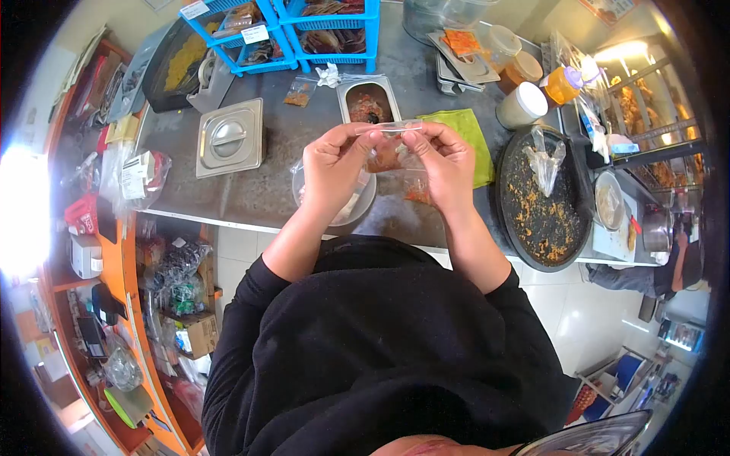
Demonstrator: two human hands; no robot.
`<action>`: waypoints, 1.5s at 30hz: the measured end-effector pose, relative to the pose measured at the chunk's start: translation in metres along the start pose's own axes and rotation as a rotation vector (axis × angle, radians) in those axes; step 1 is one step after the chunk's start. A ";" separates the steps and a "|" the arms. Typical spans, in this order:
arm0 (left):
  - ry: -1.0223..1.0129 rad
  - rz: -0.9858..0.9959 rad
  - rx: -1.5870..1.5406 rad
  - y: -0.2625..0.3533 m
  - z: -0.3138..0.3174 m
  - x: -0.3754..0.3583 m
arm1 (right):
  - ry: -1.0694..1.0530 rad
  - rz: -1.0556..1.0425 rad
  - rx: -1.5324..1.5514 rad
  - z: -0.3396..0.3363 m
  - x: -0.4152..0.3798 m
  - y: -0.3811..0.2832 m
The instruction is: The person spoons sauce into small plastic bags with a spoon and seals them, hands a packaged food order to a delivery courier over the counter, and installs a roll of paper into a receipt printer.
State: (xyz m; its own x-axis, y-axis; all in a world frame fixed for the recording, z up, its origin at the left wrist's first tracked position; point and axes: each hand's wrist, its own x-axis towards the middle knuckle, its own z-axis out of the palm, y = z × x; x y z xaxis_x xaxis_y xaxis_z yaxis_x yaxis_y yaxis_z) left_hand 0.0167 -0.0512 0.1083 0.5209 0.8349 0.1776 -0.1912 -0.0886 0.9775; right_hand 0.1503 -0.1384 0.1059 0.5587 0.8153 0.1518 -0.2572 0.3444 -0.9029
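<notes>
In the middle of the view, a small clear plastic bag (386,157) with reddish sauce in it hangs between my two hands. My left hand (328,169) pinches one end of its top edge between thumb and fingers. At the other end, my right hand (450,161) grips the same edge the same way. Just behind the bag stands a steel food pan (368,93) with reddish sauce and something dark inside. Below my left wrist is a round clear tub (362,204), partly hidden by my forearm. Another small sauce bag (417,187) lies beside my right hand.
A steel lid (230,138) rests on the table at left, and a sauce packet (301,90) lies near blue baskets (334,61). At right are a green cloth (475,144), a black round tray (508,205) with crumbs, and several jars. Another person (646,280) is at far right.
</notes>
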 end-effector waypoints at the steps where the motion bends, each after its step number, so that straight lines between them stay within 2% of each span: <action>1: -0.002 0.029 -0.002 0.001 0.001 -0.001 | 0.010 -0.007 0.008 0.000 -0.001 -0.001; 6: -0.009 0.091 -0.046 0.003 0.009 -0.007 | 0.017 0.037 0.084 -0.004 -0.010 -0.002; 10: -0.089 0.019 -0.069 0.006 0.014 -0.008 | -0.024 0.094 0.119 -0.009 -0.016 -0.007; 12: -0.170 0.007 -0.043 0.008 0.017 -0.010 | -0.040 0.128 0.053 -0.009 -0.019 -0.012; 18: -0.237 -0.093 0.026 0.004 0.023 -0.012 | 0.018 0.129 -0.144 -0.022 -0.027 -0.016; 19: -0.257 -0.070 0.054 -0.001 0.022 -0.011 | 0.040 0.148 -0.190 -0.025 -0.028 -0.020; 22: -0.320 0.020 0.138 -0.016 0.022 -0.007 | 0.074 0.002 -0.343 -0.043 -0.032 -0.016; 24: -0.367 0.105 0.196 -0.020 0.021 -0.007 | 0.120 0.085 -0.358 -0.062 -0.034 -0.009; 27: -0.207 0.074 0.027 -0.010 0.010 -0.008 | 0.077 0.289 -0.450 -0.090 -0.043 0.011; 30: -0.222 0.051 0.110 -0.011 -0.028 -0.008 | 0.035 0.482 -0.549 -0.100 -0.055 0.045; 33: -0.162 0.023 0.136 -0.019 -0.052 -0.013 | 0.156 0.406 -0.960 -0.110 -0.051 0.083; 34: -0.133 0.006 0.133 -0.024 -0.060 -0.014 | 0.194 0.069 -1.104 -0.117 -0.050 0.100; 37: -0.063 -0.020 0.110 -0.029 -0.076 -0.019 | 0.257 0.058 -1.152 -0.126 -0.044 0.121; 40: -0.023 -0.034 0.082 -0.029 -0.091 -0.023 | 0.341 0.440 -0.940 -0.112 -0.037 0.108; 43: 0.002 -0.041 0.057 -0.029 -0.105 -0.021 | 0.481 0.268 -1.039 -0.119 -0.034 0.127; 45: 0.006 -0.041 0.050 -0.028 -0.115 -0.020 | 0.381 0.366 -0.994 -0.125 -0.030 0.131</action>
State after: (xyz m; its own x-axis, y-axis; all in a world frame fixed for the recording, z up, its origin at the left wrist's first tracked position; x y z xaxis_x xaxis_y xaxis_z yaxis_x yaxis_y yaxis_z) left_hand -0.0836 -0.0026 0.0641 0.5223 0.8417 0.1368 -0.1279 -0.0813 0.9885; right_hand 0.1987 -0.1763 -0.0670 0.8268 0.5371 -0.1674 0.1923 -0.5495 -0.8131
